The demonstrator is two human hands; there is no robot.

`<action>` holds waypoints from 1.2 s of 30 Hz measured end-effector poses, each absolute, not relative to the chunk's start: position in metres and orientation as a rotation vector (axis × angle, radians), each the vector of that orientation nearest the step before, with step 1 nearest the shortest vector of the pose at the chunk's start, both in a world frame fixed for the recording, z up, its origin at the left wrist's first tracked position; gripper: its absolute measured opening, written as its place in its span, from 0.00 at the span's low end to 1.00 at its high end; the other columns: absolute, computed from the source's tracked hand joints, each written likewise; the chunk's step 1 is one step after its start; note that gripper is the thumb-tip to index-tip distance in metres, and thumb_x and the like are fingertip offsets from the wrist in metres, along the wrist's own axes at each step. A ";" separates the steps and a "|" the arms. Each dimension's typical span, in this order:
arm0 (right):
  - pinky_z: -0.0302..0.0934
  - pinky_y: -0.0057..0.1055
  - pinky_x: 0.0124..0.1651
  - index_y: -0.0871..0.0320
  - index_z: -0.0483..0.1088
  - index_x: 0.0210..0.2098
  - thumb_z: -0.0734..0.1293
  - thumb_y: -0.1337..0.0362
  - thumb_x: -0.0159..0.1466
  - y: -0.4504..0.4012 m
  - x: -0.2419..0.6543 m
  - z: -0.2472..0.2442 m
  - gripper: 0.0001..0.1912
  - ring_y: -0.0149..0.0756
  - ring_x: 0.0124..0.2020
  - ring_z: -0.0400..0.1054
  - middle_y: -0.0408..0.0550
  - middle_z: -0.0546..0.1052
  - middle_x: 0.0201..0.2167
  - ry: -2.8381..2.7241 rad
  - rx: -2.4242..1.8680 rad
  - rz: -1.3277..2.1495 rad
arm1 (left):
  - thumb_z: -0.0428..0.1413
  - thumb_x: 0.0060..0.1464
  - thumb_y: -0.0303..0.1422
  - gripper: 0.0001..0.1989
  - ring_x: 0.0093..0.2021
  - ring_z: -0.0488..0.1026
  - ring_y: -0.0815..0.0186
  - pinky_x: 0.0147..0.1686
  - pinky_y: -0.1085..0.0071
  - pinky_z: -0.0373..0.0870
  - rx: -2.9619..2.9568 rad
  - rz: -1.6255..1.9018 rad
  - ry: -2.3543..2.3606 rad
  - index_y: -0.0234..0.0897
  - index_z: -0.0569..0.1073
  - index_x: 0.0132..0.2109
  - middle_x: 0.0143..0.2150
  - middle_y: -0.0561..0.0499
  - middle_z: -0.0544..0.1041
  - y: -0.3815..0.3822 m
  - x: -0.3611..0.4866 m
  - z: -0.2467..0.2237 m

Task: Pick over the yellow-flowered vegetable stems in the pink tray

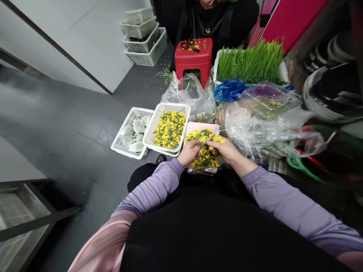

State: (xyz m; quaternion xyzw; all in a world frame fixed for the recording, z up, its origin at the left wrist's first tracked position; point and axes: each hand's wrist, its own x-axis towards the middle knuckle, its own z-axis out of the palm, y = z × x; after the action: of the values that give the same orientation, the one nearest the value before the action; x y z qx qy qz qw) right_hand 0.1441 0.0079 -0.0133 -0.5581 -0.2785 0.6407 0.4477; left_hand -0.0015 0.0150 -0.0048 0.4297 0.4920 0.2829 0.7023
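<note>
Both hands are over a clear plastic box (204, 170) filled with small yellow flowers (204, 161) on green stems. My left hand (190, 153) is closed, its thumb and fingers pinching green stems near the middle of the box. Opposite it, my right hand (225, 151) is closed round a few flowers, and yellow heads stick out above its thumb. The fingertips of the two hands are close together, partly hidden by the flowers. Left of the box, a white basket (147, 139) holds more cut yellow flowers, resting on another basket.
A white crate (114, 145) holds net-wrapped produce. Behind are a red stool (193, 58) with black scissors (188, 44), a basket of green stalks (251, 62) and a seated person (210, 22). Plastic bags (255, 124) crowd the right. Stacked baskets (147, 58) stand by the wall.
</note>
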 end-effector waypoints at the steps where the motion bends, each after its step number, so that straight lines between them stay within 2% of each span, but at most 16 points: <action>1: 0.50 0.25 0.18 0.61 0.68 0.26 0.73 0.62 0.40 0.009 0.146 -0.014 0.16 0.25 0.17 0.57 0.40 0.69 0.19 -0.659 -1.381 1.567 | 0.49 0.47 0.26 0.02 0.14 0.59 0.78 0.14 0.78 0.58 0.921 0.640 1.115 0.33 0.63 0.32 0.26 0.54 0.68 0.016 -0.002 -0.006; 5: 0.50 0.25 0.18 0.61 0.67 0.26 0.74 0.62 0.38 0.010 0.148 -0.015 0.17 0.25 0.17 0.57 0.39 0.67 0.19 -0.611 -1.367 1.560 | 0.50 0.44 0.24 0.03 0.14 0.58 0.77 0.13 0.78 0.56 0.764 0.637 1.065 0.33 0.63 0.31 0.24 0.55 0.68 0.016 -0.002 -0.006; 14: 0.50 0.25 0.18 0.60 0.67 0.26 0.73 0.63 0.39 0.008 0.148 -0.014 0.17 0.25 0.18 0.57 0.40 0.68 0.20 -0.612 -1.361 1.524 | 0.57 0.44 0.33 0.10 0.15 0.58 0.79 0.15 0.79 0.55 0.785 0.643 1.034 0.31 0.64 0.29 0.21 0.56 0.66 0.017 -0.003 -0.009; 21: 0.50 0.24 0.16 0.60 0.64 0.23 0.68 0.65 0.45 0.010 0.151 -0.016 0.08 0.23 0.15 0.54 0.42 0.68 0.19 -0.321 -1.227 1.862 | 0.56 0.45 0.34 0.11 0.14 0.57 0.79 0.15 0.79 0.54 0.908 0.596 1.012 0.30 0.65 0.29 0.21 0.56 0.65 0.014 -0.002 -0.006; 23: 0.49 0.23 0.15 0.60 0.64 0.22 0.67 0.66 0.46 0.010 0.151 -0.015 0.07 0.23 0.14 0.54 0.42 0.68 0.18 -0.291 -1.260 1.865 | 0.54 0.47 0.34 0.09 0.14 0.56 0.78 0.15 0.78 0.55 0.950 0.571 1.066 0.31 0.65 0.29 0.19 0.57 0.64 0.015 -0.002 -0.005; 27: 0.54 0.25 0.19 0.60 0.68 0.27 0.69 0.66 0.43 0.005 0.146 -0.010 0.10 0.26 0.17 0.60 0.41 0.71 0.20 -0.592 -1.439 1.649 | 0.51 0.48 0.28 0.03 0.19 0.62 0.74 0.22 0.77 0.61 1.305 0.537 1.264 0.32 0.68 0.32 0.20 0.55 0.66 0.018 -0.004 -0.009; 29: 0.58 0.27 0.26 0.60 0.70 0.29 0.72 0.66 0.41 0.002 0.142 -0.009 0.15 0.30 0.23 0.65 0.43 0.74 0.24 -0.724 -1.470 1.609 | 0.51 0.46 0.25 0.06 0.27 0.66 0.72 0.30 0.76 0.63 1.512 0.530 1.248 0.33 0.69 0.34 0.25 0.53 0.70 0.017 -0.004 -0.011; 31: 0.60 0.29 0.30 0.60 0.71 0.30 0.73 0.65 0.39 0.000 0.139 -0.011 0.17 0.33 0.27 0.67 0.45 0.75 0.27 -0.745 -1.462 1.640 | 0.50 0.45 0.23 0.08 0.30 0.66 0.70 0.33 0.75 0.63 1.600 0.507 1.200 0.34 0.70 0.35 0.28 0.52 0.71 0.015 -0.003 -0.011; 36: 0.61 0.30 0.27 0.59 0.70 0.29 0.72 0.63 0.42 0.001 0.142 -0.017 0.15 0.34 0.24 0.67 0.44 0.75 0.24 -0.666 -1.395 1.657 | 0.46 0.50 0.25 0.11 0.18 0.61 0.76 0.20 0.78 0.60 1.305 0.426 1.100 0.33 0.68 0.41 0.27 0.53 0.71 0.010 0.002 -0.005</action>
State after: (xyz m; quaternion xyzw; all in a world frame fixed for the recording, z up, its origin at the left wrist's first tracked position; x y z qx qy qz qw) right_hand 0.1418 0.0010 -0.0166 -0.5575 -0.2661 0.6622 0.4242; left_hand 0.0018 0.0102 -0.0048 0.5714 0.4817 0.1865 0.6376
